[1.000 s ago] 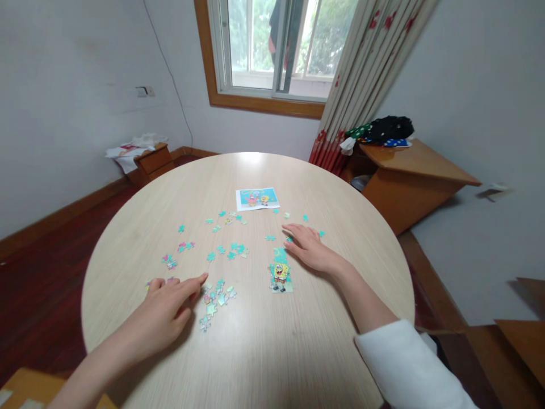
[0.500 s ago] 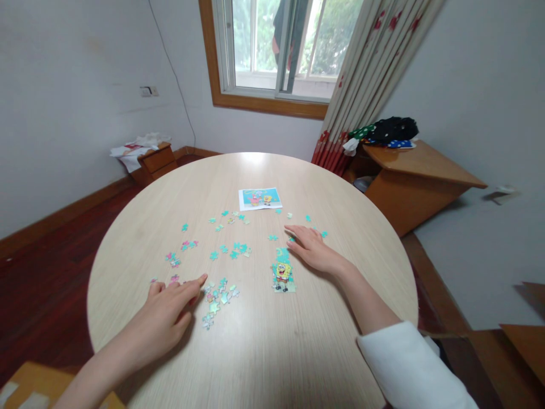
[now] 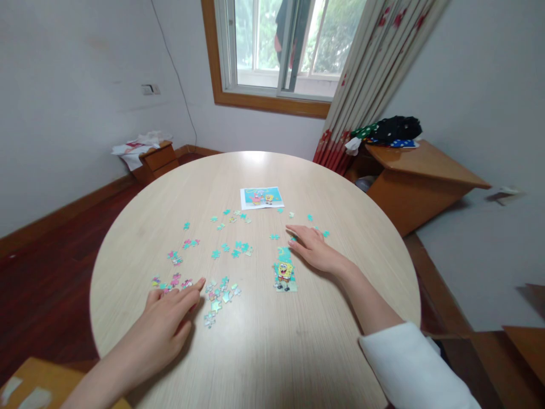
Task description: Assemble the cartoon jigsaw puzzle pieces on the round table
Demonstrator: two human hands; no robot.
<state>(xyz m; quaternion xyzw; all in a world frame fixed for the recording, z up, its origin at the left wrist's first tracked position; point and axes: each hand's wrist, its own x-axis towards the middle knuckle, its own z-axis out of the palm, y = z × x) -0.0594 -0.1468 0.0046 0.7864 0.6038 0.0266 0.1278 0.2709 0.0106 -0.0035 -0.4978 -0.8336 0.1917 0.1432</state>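
My left hand (image 3: 170,315) hovers low at the left, index finger stretched out beside pink puzzle pieces (image 3: 176,279) and a cluster of pale green and teal jigsaw pieces (image 3: 216,305). Nothing shows in its fingers. My right hand (image 3: 313,249) rests palm down with fingers extended, just right of a teal puzzle piece (image 3: 275,236). Below its fingertips lies a joined strip of puzzle (image 3: 284,275) showing a yellow cartoon sponge. What lies beneath the right palm is hidden. More teal pieces (image 3: 243,246) lie in the middle.
A printed reference picture (image 3: 263,197) lies toward the far side of the round wooden table (image 3: 332,352). Loose pieces are scattered around it. A wooden cabinet (image 3: 426,170) with clothes (image 3: 395,130) stands at the right, and a small drawer unit (image 3: 159,162) at the left.
My left hand has drawn slightly back toward me, uncovering more pink pieces at the left. My right hand stays in nearly the same place.
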